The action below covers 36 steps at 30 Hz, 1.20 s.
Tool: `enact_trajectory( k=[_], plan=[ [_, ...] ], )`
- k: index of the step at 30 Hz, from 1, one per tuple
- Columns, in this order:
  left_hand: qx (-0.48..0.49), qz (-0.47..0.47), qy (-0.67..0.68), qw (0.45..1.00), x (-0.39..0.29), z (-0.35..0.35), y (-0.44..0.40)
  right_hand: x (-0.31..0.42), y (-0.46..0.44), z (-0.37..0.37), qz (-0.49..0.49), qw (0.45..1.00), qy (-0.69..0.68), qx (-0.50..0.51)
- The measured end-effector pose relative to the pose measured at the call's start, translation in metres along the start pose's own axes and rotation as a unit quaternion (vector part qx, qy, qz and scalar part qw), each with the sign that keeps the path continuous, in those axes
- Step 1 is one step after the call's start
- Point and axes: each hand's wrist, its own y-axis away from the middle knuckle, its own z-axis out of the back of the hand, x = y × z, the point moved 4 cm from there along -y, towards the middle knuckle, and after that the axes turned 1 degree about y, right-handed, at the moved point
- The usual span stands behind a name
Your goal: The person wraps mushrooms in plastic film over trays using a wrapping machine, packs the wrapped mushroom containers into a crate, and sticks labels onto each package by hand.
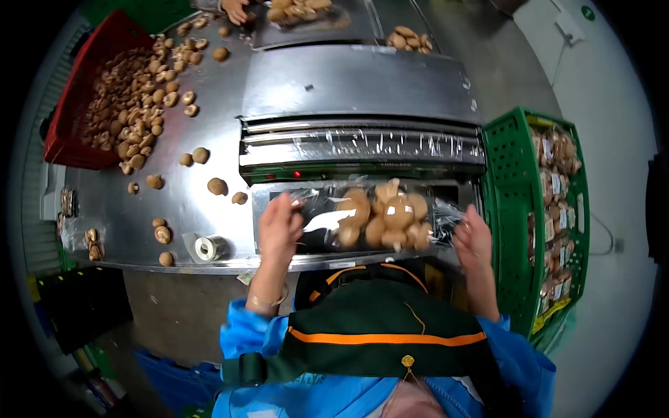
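Note:
Clear plastic film is stretched over a pack of brown mushrooms (pixel 398 212) in front of me, above a dark plate at the table's front edge. My left hand (pixel 280 224) pinches the film at the left end of the pack. At the right end, my right hand (pixel 471 233) has its fingers closed on the film. Just beyond the pack stands a metal wrapping machine (pixel 362 148) with a red light on its front and film across its rollers. The tray under the mushrooms cannot be made out.
A red crate (pixel 66 132) spills mushrooms over the steel table (pixel 209 150) at the left. Near the front edge lies a label roll (pixel 209 248). A green crate (pixel 503 157) with wrapped packs stands right. Another person's hand (pixel 235 10) is at the top.

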Motion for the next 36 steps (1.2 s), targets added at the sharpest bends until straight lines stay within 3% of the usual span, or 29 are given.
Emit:
enact_trajectory(
  k=[2,4,5,6,7,8,9,11,13,15,16,17,18,19,21,23,24,25,26,27,28,29,31,32,34,36],
  plan=[
    [-0.092,0.047,0.001,0.995,-0.003,0.023,0.046,-0.002,0.044,0.02,-0.032,0.999,-0.018,0.005],
    [-0.154,0.178,0.015,0.972,0.04,0.062,0.075,-0.047,0.057,0.042,-0.064,0.98,0.085,-0.169],
    [-0.159,0.252,-0.002,0.955,0.078,0.082,0.081,-0.096,0.05,0.082,-0.04,0.98,0.193,-0.032],
    [-0.124,0.305,-0.006,0.944,0.106,0.07,0.086,-0.124,0.042,0.075,-0.046,0.963,0.264,-0.03],
    [-0.084,0.293,-0.047,0.951,0.109,0.047,0.082,-0.145,0.03,0.064,-0.054,0.941,0.333,-0.024],
    [-0.046,0.278,-0.087,0.956,0.113,0.023,0.078,-0.155,0.017,0.048,0.01,0.937,0.201,0.285],
    [0.0,0.261,-0.083,0.962,0.112,0.011,0.075,-0.16,0.017,0.039,0.032,0.91,0.203,0.359],
    [0.078,0.26,0.035,0.962,0.099,-0.008,0.075,-0.166,0.027,0.026,-0.067,0.918,0.189,0.343],
    [0.157,0.27,0.116,0.943,0.087,-0.041,0.074,-0.14,0.049,0.01,-0.254,0.931,0.042,0.26],
    [0.238,0.285,0.136,0.919,0.077,-0.083,0.068,-0.097,0.066,0.002,-0.345,0.912,-0.085,0.206],
    [0.279,0.288,0.126,0.907,0.074,-0.109,0.064,-0.064,0.073,-0.004,-0.336,0.915,-0.094,0.202],
    [0.321,0.292,0.103,0.895,0.072,-0.137,0.062,-0.019,0.089,-0.011,-0.247,0.942,-0.03,0.225],
    [0.356,0.291,0.072,0.885,0.068,-0.164,0.059,0.003,0.088,-0.003,-0.041,0.938,0.028,0.343],
    [0.394,0.279,0.019,0.876,0.062,-0.191,0.057,0.02,0.077,0.014,0.076,0.947,0.142,0.278],
    [0.471,0.214,-0.107,0.849,0.042,-0.24,0.053,0.079,0.071,0.062,0.186,0.97,0.023,0.154],
    [0.559,-0.014,-0.218,0.8,0.011,-0.275,0.045,0.148,0.069,0.132,0.319,0.936,-0.143,0.027],
    [0.569,-0.107,-0.284,0.765,0.001,-0.283,0.035,0.19,0.059,0.166,0.26,0.936,-0.211,0.111],
    [0.533,-0.118,-0.311,0.778,-0.001,-0.288,0.023,0.229,0.062,0.175,0.29,0.928,-0.205,-0.11],
    [0.5,-0.116,-0.353,0.782,-0.002,-0.294,0.008,0.251,0.045,0.233,0.252,0.952,-0.149,0.086],
    [0.489,-0.16,-0.375,0.771,-0.007,-0.312,0.002,0.269,0.038,0.236,0.255,0.944,-0.132,-0.164],
    [0.475,-0.205,-0.398,0.758,-0.015,-0.337,-0.002,0.28,0.026,0.249,0.246,0.947,-0.139,-0.154],
    [0.486,-0.255,-0.415,0.726,-0.02,-0.37,-0.001,0.286,0.01,0.272,0.236,0.95,-0.147,-0.143],
    [0.543,-0.404,-0.443,0.588,-0.019,-0.451,0.006,0.292,-0.013,0.312,0.214,0.963,-0.131,-0.098],
    [0.553,-0.469,-0.443,0.528,-0.003,-0.491,0.008,0.293,-0.018,0.316,0.212,0.959,-0.14,-0.126],
    [0.586,-0.538,-0.434,0.423,0.052,-0.565,0.001,0.296,-0.029,0.315,0.214,0.947,-0.158,-0.179],
    [0.54,-0.607,-0.465,0.35,0.128,-0.63,-0.016,0.296,-0.037,0.323,0.196,0.96,-0.13,-0.154]
  ],
)
